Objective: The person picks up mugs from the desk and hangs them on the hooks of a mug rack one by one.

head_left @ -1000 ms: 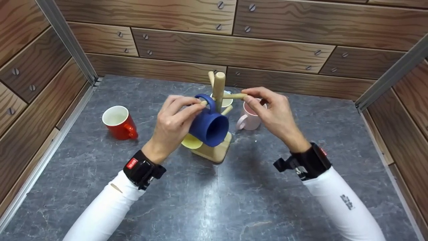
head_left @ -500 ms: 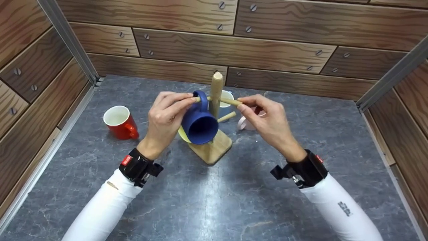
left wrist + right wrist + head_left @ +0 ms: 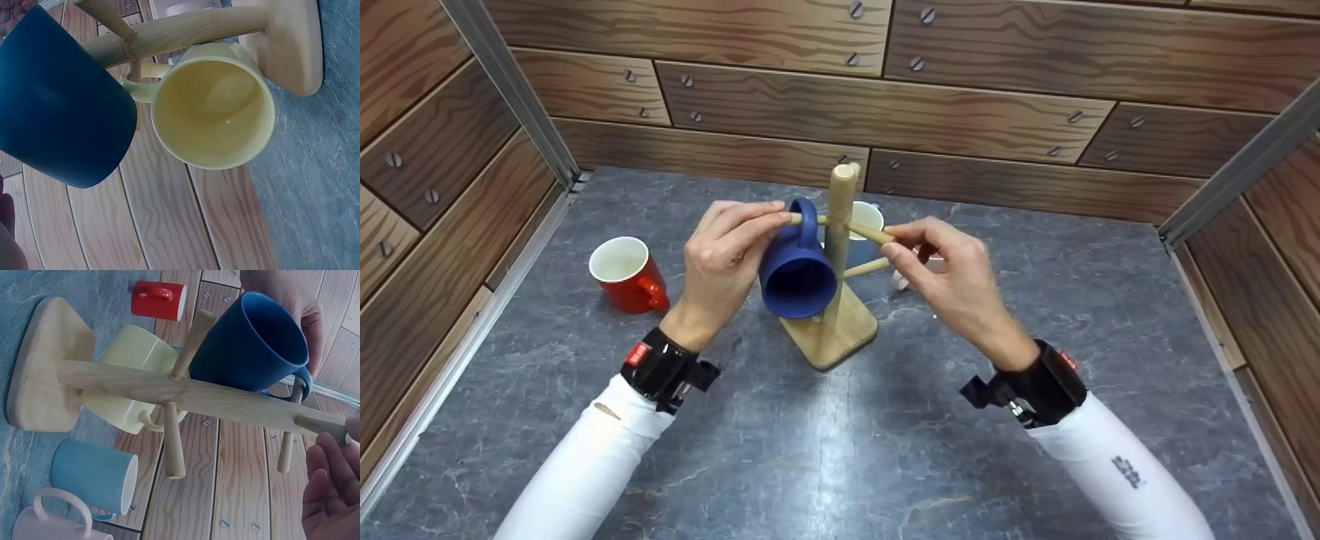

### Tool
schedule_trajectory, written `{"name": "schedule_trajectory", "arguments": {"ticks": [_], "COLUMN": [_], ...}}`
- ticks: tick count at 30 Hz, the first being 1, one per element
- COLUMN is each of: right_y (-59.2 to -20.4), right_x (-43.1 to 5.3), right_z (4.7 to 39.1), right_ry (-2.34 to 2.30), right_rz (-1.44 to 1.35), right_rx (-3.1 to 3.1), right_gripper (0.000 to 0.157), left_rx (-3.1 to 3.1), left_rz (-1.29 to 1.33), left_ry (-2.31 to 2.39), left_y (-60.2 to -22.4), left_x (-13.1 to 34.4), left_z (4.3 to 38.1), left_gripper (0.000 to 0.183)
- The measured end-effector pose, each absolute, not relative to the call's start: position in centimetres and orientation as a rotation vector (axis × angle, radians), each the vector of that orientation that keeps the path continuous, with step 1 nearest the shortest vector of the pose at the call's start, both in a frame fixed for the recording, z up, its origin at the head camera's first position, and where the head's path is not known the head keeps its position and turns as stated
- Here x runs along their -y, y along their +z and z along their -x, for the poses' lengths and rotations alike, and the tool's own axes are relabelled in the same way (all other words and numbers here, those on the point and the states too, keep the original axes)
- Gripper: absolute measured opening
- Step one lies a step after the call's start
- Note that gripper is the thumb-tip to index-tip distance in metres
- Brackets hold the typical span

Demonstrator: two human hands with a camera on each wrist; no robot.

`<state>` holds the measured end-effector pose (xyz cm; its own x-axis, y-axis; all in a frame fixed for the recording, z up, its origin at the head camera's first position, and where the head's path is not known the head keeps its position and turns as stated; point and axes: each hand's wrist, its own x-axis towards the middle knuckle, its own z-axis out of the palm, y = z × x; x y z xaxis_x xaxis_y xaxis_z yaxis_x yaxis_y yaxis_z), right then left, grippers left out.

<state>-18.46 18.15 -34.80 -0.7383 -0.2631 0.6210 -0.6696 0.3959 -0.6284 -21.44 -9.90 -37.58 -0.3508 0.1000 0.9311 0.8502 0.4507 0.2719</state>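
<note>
A wooden mug tree (image 3: 840, 202) stands in the middle of the table. A dark blue mug (image 3: 780, 259) hangs by its handle from an upper left peg, its mouth toward me. My left hand (image 3: 729, 255) pinches the tip of that peg, just outside the mug's handle. On the other side, my right hand (image 3: 956, 281) pinches the end of another upper peg (image 3: 320, 427) between thumb and fingers. A yellow mug (image 3: 211, 112) hangs on a lower peg under the blue one, hidden behind it in the head view.
A red mug (image 3: 628, 277) stands upright at the left. Behind the tree is a light blue mug (image 3: 93, 472), and a pale pink mug (image 3: 56, 517) stands by it, mostly covered by my right hand in the head view. Wood-patterned walls (image 3: 780, 97) enclose the table.
The mug tree has turned clockwise as seen from above, with both hands moving along on their pegs. The blue mug has swung left, and the right peg has come nearer to me.
</note>
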Motion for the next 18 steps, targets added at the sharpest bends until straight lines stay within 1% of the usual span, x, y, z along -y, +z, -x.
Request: {"name": "schedule_trajectory", "arguments": {"ticks": [4,7,12,18], "right_y": [-35.1,-35.3,-35.7,-36.7], "right_x": [-18.7,-19.3,-20.8,-22.6], "right_z": [18.8,19.2,20.1,21.4], "right_ry": [1.296,1.292,1.308,1.262], "right_rz": [-0.809,-0.771,-0.685,-0.599], "right_rx": [2.224,2.231,2.275,2.361], "right_gripper": [0.018,0.019,0.022,0.025], "left_rx": [1.755,1.759,1.793,1.958], "left_rz": [0.839,0.827,0.696,0.543], "left_ry": [-1.014,-1.029,-1.07,-1.096], "left_y": [-37.6,-37.9,-39.1,-41.5], "left_x": [10.1,10.4,11.4,13.1], "left_z": [21.3,21.2,21.2,21.1], "left_gripper": [0.02,0.025,0.033,0.043]}}
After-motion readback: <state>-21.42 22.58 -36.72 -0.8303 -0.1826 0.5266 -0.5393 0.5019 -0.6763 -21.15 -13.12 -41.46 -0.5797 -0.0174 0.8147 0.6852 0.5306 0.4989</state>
